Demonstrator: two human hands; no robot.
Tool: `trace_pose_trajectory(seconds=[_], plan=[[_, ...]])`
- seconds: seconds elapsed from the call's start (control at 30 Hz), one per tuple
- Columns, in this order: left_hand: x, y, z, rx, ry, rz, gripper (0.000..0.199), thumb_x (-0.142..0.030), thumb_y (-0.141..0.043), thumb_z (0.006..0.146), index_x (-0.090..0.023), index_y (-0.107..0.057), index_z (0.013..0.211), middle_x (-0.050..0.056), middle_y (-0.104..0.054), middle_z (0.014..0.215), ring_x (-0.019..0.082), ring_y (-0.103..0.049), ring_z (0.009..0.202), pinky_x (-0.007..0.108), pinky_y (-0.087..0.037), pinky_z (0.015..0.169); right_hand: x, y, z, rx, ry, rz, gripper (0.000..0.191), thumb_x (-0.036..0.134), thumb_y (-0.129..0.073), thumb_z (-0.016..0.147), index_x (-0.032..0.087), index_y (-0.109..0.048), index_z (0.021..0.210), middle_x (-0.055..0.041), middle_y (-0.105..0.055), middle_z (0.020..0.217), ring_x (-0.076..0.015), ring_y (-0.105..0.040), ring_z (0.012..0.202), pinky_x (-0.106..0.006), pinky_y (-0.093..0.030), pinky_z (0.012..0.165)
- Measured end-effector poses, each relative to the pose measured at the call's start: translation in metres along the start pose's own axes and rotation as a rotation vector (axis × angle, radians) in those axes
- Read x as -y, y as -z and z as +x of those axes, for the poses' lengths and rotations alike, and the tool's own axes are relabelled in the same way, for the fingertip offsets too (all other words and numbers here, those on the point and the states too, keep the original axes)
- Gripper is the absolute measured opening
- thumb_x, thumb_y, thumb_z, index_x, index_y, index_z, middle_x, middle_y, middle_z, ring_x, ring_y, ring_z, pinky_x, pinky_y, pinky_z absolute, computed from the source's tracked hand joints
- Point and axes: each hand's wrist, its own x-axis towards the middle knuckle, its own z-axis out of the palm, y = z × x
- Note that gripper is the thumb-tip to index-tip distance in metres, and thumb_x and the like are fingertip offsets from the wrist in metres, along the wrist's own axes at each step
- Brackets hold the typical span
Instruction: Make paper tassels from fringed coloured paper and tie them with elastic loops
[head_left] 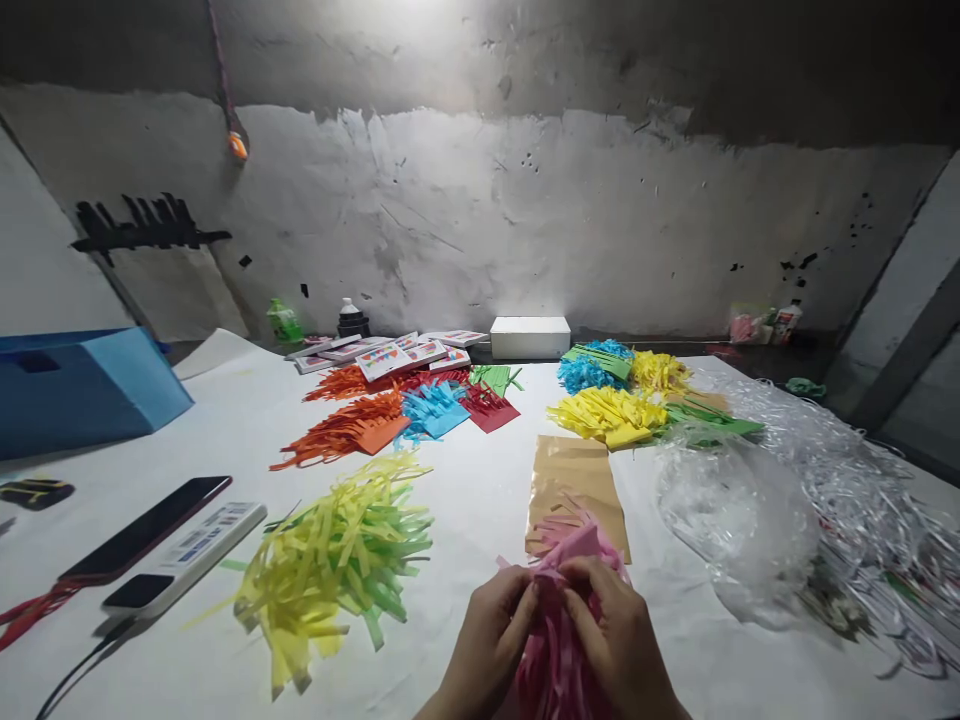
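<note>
Pinched between the fingers of both hands is a pink fringed paper tassel at the near middle of the table. My left hand grips its left side, thumb against the forefinger. On the other side my right hand is closed on the same pink paper. The strips hang down between my wrists, and a folded pink part stands up beyond my fingertips. Just past it lies a flat brown paper sheet, its near end partly covered by the tassel. To the left of my hands is a loose heap of yellow and green paper strips.
Farther back lie orange, blue and yellow tassels. Printed packets and a white box stand near the wall. Clear plastic bags and white string spread rightward. A phone, a power bank and a blue box occupy the left.
</note>
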Motion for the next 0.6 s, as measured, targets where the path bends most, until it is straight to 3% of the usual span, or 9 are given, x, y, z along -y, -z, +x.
trace_pose_trajectory(seconds=[0.1, 0.17, 0.3, 0.4, 0.6], plan=[[0.003, -0.003, -0.003, -0.040, 0.016, 0.010, 0.041, -0.055, -0.052, 0.095, -0.021, -0.063, 0.073, 0.005, -0.062, 0.070, 0.020, -0.056, 0.065, 0.029, -0.045, 0.061, -0.003, -0.001, -0.007, -0.064, 0.287, -0.299, 0.021, 0.014, -0.050, 0.094, 0.021, -0.061, 0.110, -0.0045, -0.067, 0.085, -0.0211, -0.062, 0.075, -0.033, -0.050, 0.069], [0.004, -0.006, -0.005, -0.046, 0.018, 0.011, 0.040, -0.055, -0.053, 0.094, -0.022, -0.062, 0.072, 0.004, -0.061, 0.069, 0.020, -0.056, 0.064, 0.028, -0.045, 0.061, -0.002, -0.001, -0.009, -0.042, 0.381, -0.414, 0.021, 0.011, -0.051, 0.091, 0.021, -0.061, 0.107, -0.0050, -0.065, 0.085, -0.0212, -0.060, 0.073, -0.038, -0.050, 0.072], [0.003, -0.009, -0.006, -0.061, 0.014, 0.011, 0.038, -0.053, -0.055, 0.093, -0.022, -0.065, 0.074, 0.005, -0.063, 0.070, 0.020, -0.056, 0.065, 0.028, -0.044, 0.061, -0.001, 0.001, -0.012, -0.075, 0.387, -0.467, 0.023, 0.016, -0.057, 0.090, 0.016, -0.058, 0.113, -0.0092, -0.065, 0.096, -0.0244, -0.063, 0.086, -0.047, -0.052, 0.086], [0.000, -0.011, -0.006, -0.065, 0.025, -0.009, 0.038, -0.053, -0.055, 0.093, -0.022, -0.065, 0.074, 0.004, -0.062, 0.068, 0.020, -0.056, 0.063, 0.028, -0.044, 0.060, -0.002, 0.002, -0.017, -0.116, 0.383, -0.491, 0.028, 0.014, -0.057, 0.091, 0.017, -0.059, 0.118, -0.0125, -0.064, 0.107, -0.0259, -0.062, 0.094, -0.045, -0.054, 0.084], [-0.003, -0.012, -0.006, -0.068, 0.023, 0.000, 0.037, -0.052, -0.055, 0.094, -0.021, -0.065, 0.076, 0.004, -0.064, 0.070, 0.020, -0.057, 0.065, 0.027, -0.044, 0.061, -0.003, 0.005, -0.020, -0.053, 0.387, -0.579, 0.028, 0.018, -0.056, 0.092, 0.017, -0.064, 0.119, -0.0157, -0.064, 0.120, -0.0292, -0.063, 0.101, -0.048, -0.055, 0.086]])
